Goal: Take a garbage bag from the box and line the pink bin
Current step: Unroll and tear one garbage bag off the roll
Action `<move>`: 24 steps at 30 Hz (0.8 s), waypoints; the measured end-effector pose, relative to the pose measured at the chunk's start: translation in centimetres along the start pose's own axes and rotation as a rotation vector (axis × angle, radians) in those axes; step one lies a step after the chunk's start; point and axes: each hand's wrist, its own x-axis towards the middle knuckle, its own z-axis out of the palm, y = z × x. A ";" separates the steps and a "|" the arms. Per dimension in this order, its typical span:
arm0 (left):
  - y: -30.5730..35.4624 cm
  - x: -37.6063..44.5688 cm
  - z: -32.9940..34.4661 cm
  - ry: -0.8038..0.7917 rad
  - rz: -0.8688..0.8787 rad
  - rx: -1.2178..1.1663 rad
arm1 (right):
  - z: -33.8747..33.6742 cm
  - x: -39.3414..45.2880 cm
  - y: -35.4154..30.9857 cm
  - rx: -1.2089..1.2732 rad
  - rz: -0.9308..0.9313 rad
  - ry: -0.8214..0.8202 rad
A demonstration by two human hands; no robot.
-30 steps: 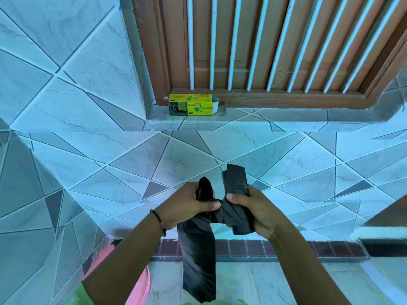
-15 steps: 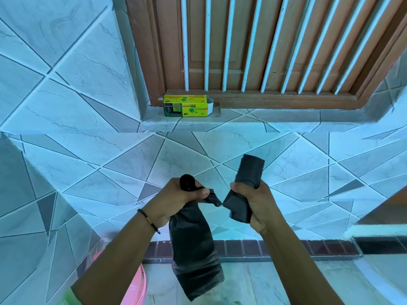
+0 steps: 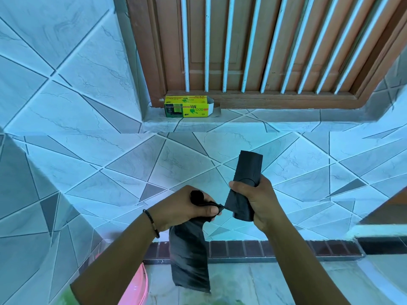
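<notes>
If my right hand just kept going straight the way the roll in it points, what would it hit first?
The right hand holds the black bag roll pointing up and away. Going on that line, it would probably meet the tiled wall below the window ledge first; depth is unclear.

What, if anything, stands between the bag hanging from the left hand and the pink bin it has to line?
Nothing solid does. The bag hangs from the left hand just right of the pink bin, with only the left forearm over the rim. However, a thin strip still joins it to the roll in the right hand.
</notes>
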 end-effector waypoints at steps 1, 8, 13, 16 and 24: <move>0.0 0.0 0.0 0.014 0.009 -0.013 | 0.0 0.1 0.1 -0.017 -0.026 0.013; -0.3 0.0 0.4 0.086 0.074 0.059 | -0.1 0.1 0.2 -0.077 -0.043 0.085; -0.3 -0.4 1.0 0.101 0.100 -0.003 | -0.4 -0.1 0.0 -0.071 -0.018 0.073; -0.6 -0.6 1.6 0.081 0.088 -0.146 | -0.5 0.0 -0.1 -0.081 -0.028 0.070; -1.6 -0.7 2.5 0.081 0.078 -0.276 | -0.6 1.2 0.6 -0.104 -0.049 0.118</move>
